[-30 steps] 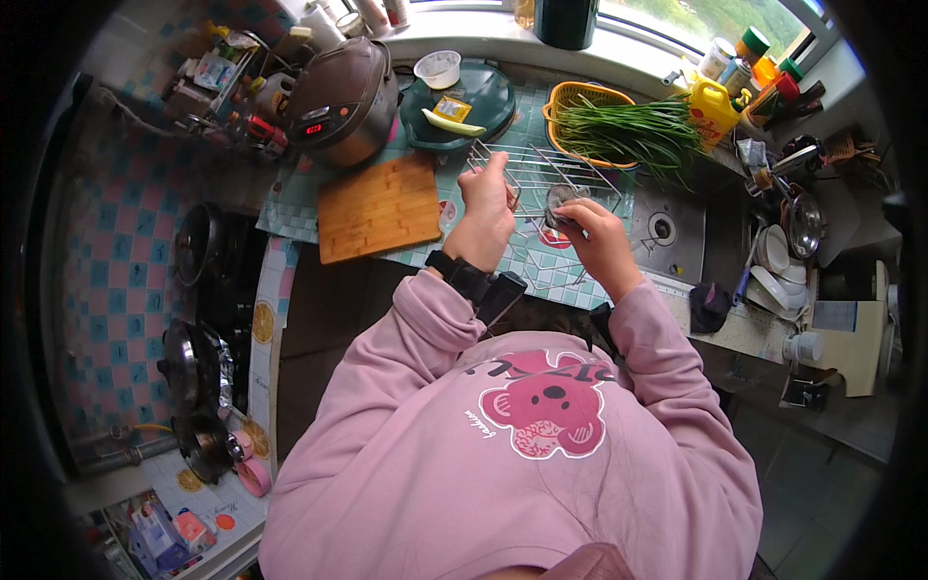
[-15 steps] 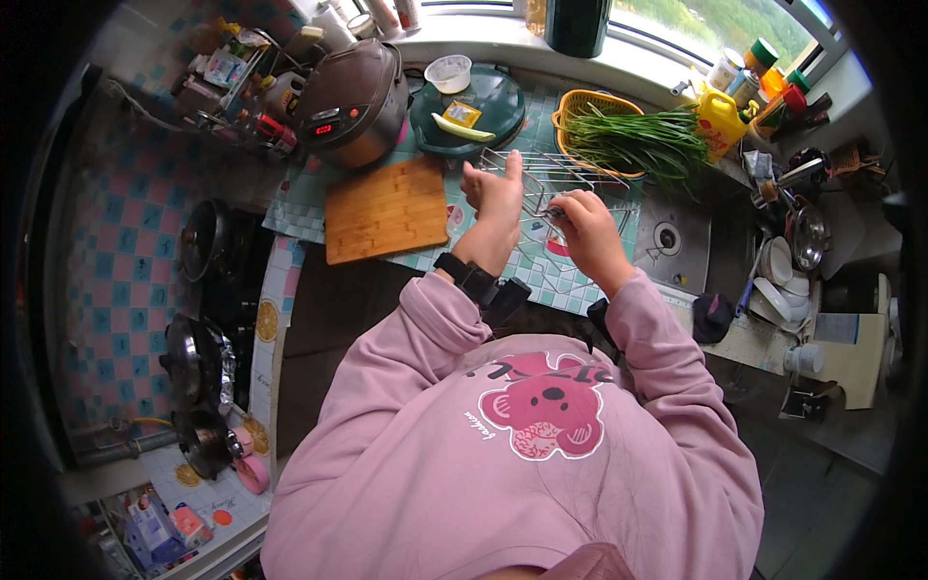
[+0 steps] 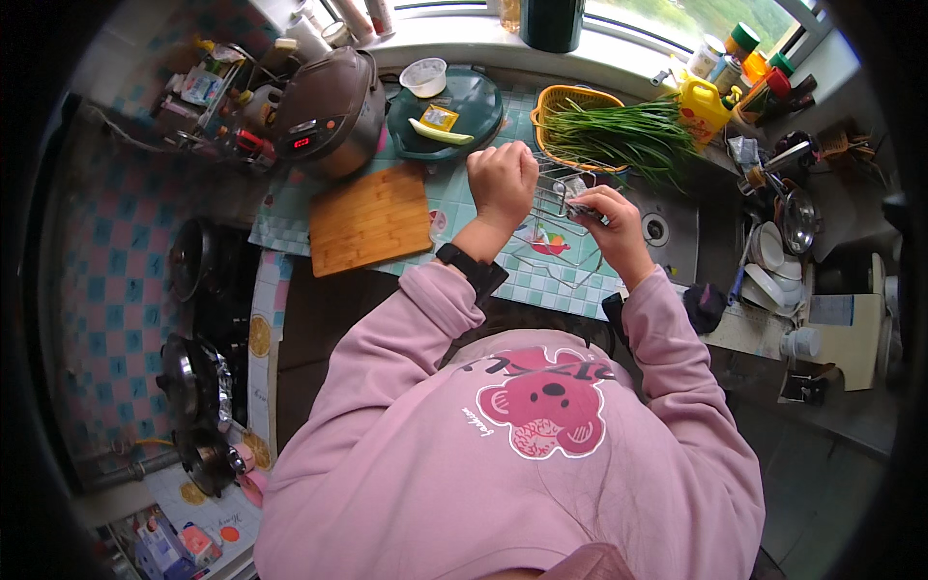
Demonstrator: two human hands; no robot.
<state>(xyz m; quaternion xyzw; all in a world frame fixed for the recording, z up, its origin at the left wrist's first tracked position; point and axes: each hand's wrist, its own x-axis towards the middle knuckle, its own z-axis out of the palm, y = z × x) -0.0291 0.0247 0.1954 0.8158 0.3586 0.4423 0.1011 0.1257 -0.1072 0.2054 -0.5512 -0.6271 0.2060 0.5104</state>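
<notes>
A wire rack [image 3: 561,261] of thin metal bars is held over the counter in front of me. My left hand [image 3: 503,184] is closed at its left side, the fingers curled round a bar and partly hidden behind the back of the hand. My right hand [image 3: 615,227] is at the rack's right side, thumb and fingers pinched together on a small grey, shiny thing [image 3: 581,209] against the bars; its kind is too small to tell. Behind the rack stands an orange basket [image 3: 537,116] with long green chives [image 3: 619,135] spilling over its right side.
A wooden cutting board [image 3: 369,220] lies left of my hands. Behind it are a rice cooker [image 3: 329,111] and a dark green round lid [image 3: 483,106] bearing a plastic bowl [image 3: 423,77] and a yellow packet [image 3: 440,118]. The sink [image 3: 681,232] is to the right, beside stacked dishes [image 3: 773,266].
My left hand has turned and its fingers have curled in, where the thumb stood up before. The rack has tilted with it. My right hand has shifted slightly right, still pinching.
</notes>
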